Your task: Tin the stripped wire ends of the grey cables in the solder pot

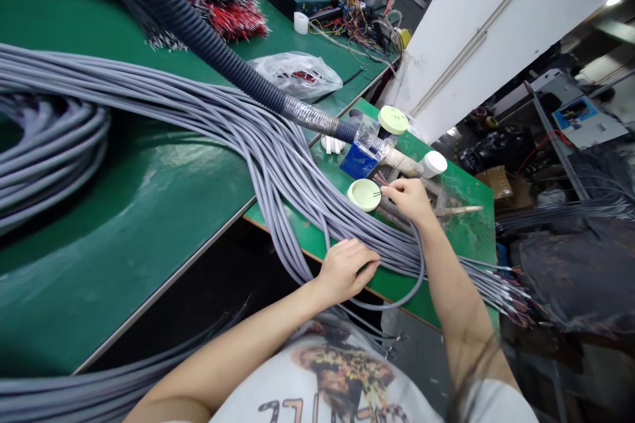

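My right hand (407, 199) is closed in a pinch on the end of a grey cable (421, 261). Thin dark and reddish wires (381, 180) fan out from its fingertips, and some dark tips reach over a shallow round pale-green dish (364, 194). The rest of this cable loops down toward the table's front edge. My left hand (348, 269) lies against the near side of a thick bundle of grey cables (278, 139), its fingers curled and thumb close to them. Whatever may be between those fingers is hidden.
A ribbed hose (208, 46) crosses above the bundle to a blue box (360, 160). Beside it stand a pale-lidded jar (393, 120) and a white cap (433, 163). Stripped cable ends (510, 297) overhang the right edge. A plastic bag (297, 74) lies behind; coiled cable (49, 152) sits left.
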{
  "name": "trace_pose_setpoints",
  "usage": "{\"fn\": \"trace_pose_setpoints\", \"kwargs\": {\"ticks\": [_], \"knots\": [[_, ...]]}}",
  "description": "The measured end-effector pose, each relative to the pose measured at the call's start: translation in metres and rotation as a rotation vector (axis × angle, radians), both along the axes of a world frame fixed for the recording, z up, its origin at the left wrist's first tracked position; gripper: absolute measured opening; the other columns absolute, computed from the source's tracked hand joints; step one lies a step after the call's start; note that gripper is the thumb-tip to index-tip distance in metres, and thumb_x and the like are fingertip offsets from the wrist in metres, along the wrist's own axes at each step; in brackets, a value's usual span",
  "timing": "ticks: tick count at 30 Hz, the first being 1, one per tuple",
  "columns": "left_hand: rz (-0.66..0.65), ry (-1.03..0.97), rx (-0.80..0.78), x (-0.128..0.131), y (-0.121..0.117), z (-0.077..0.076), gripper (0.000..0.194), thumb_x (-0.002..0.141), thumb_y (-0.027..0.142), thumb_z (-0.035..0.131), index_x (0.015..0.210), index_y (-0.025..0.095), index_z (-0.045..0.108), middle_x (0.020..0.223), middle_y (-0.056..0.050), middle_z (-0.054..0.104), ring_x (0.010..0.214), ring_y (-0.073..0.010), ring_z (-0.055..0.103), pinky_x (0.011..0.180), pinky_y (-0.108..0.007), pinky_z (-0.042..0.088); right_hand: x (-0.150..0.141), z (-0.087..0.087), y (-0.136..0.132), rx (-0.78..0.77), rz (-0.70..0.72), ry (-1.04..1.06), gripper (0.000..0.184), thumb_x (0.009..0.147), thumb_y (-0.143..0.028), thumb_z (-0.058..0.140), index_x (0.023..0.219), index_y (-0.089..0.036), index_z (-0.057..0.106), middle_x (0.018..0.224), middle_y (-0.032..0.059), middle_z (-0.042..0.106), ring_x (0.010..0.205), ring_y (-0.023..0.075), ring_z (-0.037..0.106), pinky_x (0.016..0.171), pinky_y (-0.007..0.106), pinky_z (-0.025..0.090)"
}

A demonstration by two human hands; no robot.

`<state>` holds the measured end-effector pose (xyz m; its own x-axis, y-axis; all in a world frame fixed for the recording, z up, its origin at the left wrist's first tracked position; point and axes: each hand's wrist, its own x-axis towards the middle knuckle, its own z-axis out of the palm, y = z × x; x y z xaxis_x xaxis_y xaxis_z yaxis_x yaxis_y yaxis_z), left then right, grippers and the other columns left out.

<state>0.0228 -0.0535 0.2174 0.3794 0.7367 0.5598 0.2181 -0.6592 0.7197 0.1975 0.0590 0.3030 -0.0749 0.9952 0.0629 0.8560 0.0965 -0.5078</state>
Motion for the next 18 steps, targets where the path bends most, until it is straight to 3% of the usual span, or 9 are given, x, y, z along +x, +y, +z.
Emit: {"fn": "trace_pose_setpoints", "kwargs": {"ticks": [10,14,18], "knots": [[-0.001,0.001,0.01,0.0,0.0,-0.001,0.013,0.088,0.022,0.051,0.089,0.018,0.064,0.072,-0.004,0.065,0.069,-0.0142,0.057,0.066,-0.029,0.042,-0.023,-0.022,0.021,-0.068,0.0,-0.223,0.028,0.073,-0.035,0.058,0.054,-0.017,0.067,0.049,-0.0006,0.057,0.051,0.0115,0.048,0.05,0.024,0.028],[-0.016,-0.044,-0.003,0.0,0.003,0.003,0.013,0.088,0.022,0.051,0.089,0.018,0.064,0.073,-0.004,0.066,0.07,-0.0147,0.058,0.065,-0.029,0.043,-0.02,-0.011,0.014,-0.04,0.001,-0.22,0.026,0.074,-0.034,0.058,0.058,-0.017,0.068,0.054,0.0005,0.061,0.053,0.0123,0.05,0.052,0.024,0.03],[-0.157,-0.32,-0.147,-0.015,0.001,0.031,0.016,0.091,0.028,0.05,0.086,0.018,0.062,0.078,-0.005,0.07,0.073,-0.0149,0.062,0.069,-0.032,0.048,0.012,0.009,-0.006,0.1,-0.02,-0.135,0.033,0.078,-0.038,0.056,0.058,-0.015,0.066,0.053,0.0003,0.058,0.052,0.0122,0.05,0.051,0.024,0.031]]}}
